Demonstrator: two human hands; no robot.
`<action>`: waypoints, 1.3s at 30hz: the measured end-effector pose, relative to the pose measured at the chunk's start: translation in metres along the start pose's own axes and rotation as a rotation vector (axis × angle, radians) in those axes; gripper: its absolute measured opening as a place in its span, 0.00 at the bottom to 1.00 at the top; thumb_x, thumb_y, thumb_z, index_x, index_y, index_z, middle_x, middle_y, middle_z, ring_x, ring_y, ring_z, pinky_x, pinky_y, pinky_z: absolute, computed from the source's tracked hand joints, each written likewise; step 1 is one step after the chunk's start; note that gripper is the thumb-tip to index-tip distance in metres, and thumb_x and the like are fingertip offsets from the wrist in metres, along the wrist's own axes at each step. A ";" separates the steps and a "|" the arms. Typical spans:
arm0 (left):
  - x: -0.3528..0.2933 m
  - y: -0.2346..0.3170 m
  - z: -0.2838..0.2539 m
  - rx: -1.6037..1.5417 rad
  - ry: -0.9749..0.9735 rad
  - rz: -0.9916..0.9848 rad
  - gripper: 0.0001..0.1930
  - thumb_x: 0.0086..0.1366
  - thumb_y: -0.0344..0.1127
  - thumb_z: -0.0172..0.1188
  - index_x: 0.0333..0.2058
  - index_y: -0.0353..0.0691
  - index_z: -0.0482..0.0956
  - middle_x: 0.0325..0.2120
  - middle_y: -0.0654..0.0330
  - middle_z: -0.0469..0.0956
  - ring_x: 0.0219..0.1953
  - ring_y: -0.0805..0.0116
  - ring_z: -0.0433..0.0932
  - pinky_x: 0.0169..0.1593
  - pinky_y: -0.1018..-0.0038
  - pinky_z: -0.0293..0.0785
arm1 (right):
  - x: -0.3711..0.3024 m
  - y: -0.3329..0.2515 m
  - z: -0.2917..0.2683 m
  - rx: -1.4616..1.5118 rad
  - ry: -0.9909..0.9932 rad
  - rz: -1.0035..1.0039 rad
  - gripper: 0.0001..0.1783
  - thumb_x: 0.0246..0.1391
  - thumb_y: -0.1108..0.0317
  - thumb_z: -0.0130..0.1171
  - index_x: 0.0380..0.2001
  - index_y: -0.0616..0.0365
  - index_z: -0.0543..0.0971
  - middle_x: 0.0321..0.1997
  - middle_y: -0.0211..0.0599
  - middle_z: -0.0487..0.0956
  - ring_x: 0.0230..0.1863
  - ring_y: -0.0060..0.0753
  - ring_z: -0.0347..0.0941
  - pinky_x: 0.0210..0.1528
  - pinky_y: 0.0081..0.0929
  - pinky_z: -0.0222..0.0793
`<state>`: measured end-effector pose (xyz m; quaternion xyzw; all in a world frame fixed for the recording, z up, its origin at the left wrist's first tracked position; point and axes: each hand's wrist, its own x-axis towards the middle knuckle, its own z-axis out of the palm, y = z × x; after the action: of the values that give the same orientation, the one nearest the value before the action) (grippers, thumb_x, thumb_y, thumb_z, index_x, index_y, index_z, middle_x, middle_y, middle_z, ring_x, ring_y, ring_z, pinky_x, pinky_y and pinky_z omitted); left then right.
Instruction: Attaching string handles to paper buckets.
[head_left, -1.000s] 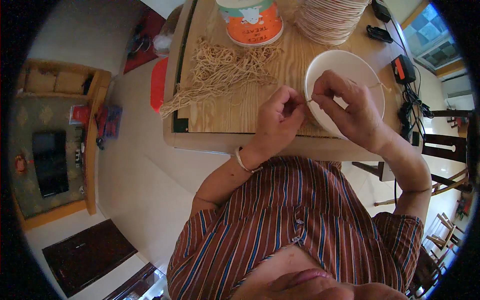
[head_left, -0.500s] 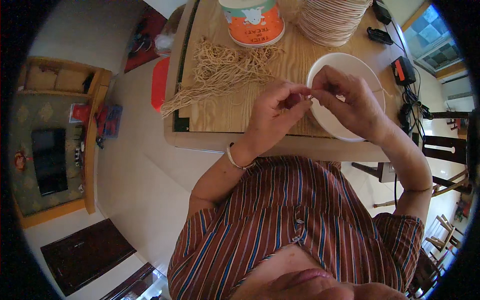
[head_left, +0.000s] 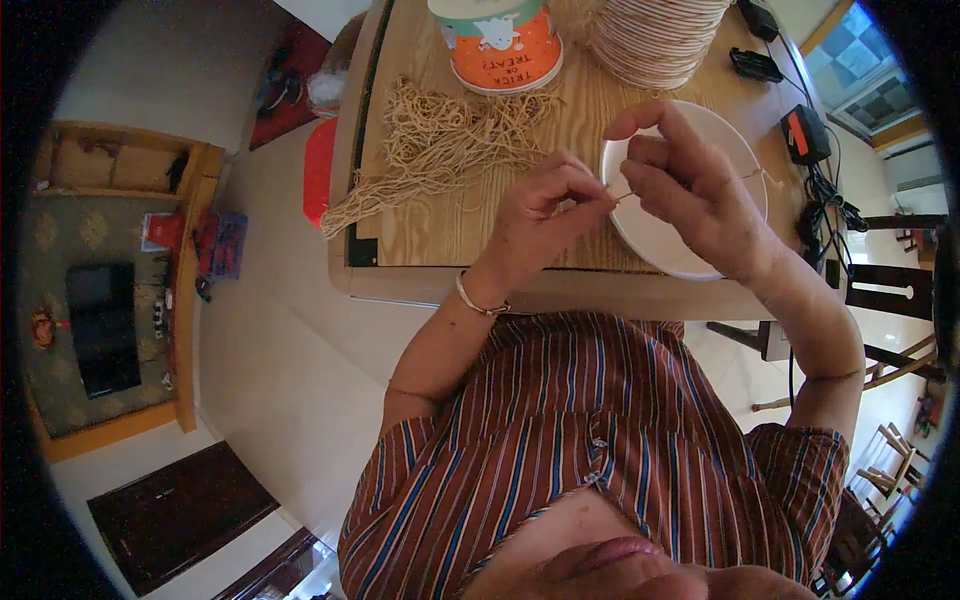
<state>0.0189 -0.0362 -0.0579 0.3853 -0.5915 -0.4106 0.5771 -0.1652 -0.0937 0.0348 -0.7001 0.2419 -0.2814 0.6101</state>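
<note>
Just left of the white bowl (head_left: 745,140), my left hand (head_left: 535,220) pinches the end of a thin beige string (head_left: 624,196) between thumb and forefinger. Over the bowl, my right hand (head_left: 705,200) has its thumb pressed toward the bent fingers on the same string, while the forefinger is raised. A short stretch of string shows between the hands. Another piece crosses the bowl's right rim and ends in a small frayed tuft. The bowl's inside is largely covered by my right hand. A loose heap of beige strings (head_left: 440,130) lies on the table beyond my left hand.
An orange and green tub (head_left: 508,62) stands behind the heap. A tall stack of pale coiled cord (head_left: 660,40) is beside it. Black adapters (head_left: 806,135) and cables (head_left: 830,215) run along the wooden table's (head_left: 420,235) right side. A red stool (head_left: 320,170) touches the left.
My hands have drawn slightly apart, exposing string between them. My right forefinger has lifted away from the pinch. The view has shifted a little.
</note>
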 end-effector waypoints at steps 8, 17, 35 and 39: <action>-0.005 -0.005 0.000 -0.148 -0.005 -0.088 0.03 0.60 0.25 0.63 0.33 0.37 0.79 0.31 0.65 0.74 0.31 0.76 0.74 0.35 0.80 0.71 | -0.001 -0.007 -0.003 0.039 -0.018 -0.080 0.15 0.61 0.79 0.50 0.50 0.58 0.66 0.29 0.25 0.67 0.33 0.13 0.64 0.35 0.15 0.62; -0.010 -0.007 0.006 -0.707 0.284 -0.491 0.05 0.66 0.27 0.54 0.40 0.38 0.75 0.32 0.65 0.76 0.31 0.77 0.75 0.36 0.79 0.73 | 0.000 -0.005 -0.001 -0.131 0.014 -0.096 0.10 0.59 0.79 0.50 0.45 0.59 0.70 0.30 0.25 0.70 0.33 0.12 0.66 0.35 0.15 0.64; -0.005 0.026 0.016 0.759 0.129 0.168 0.06 0.55 0.25 0.64 0.31 0.38 0.75 0.32 0.58 0.75 0.35 0.58 0.75 0.38 0.67 0.72 | -0.001 -0.038 -0.061 -0.452 -0.156 0.084 0.15 0.52 0.76 0.61 0.44 0.57 0.73 0.22 0.19 0.60 0.25 0.12 0.55 0.27 0.16 0.53; 0.007 0.045 0.017 0.779 0.150 0.188 0.06 0.56 0.24 0.63 0.30 0.37 0.75 0.32 0.57 0.75 0.35 0.60 0.76 0.39 0.67 0.73 | -0.001 -0.043 -0.109 -0.735 -0.188 0.056 0.08 0.53 0.74 0.61 0.37 0.58 0.76 0.22 0.20 0.63 0.26 0.12 0.57 0.28 0.17 0.55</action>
<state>0.0025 -0.0259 -0.0137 0.5482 -0.6918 -0.0720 0.4644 -0.2414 -0.1654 0.0875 -0.8881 0.2887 -0.0934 0.3453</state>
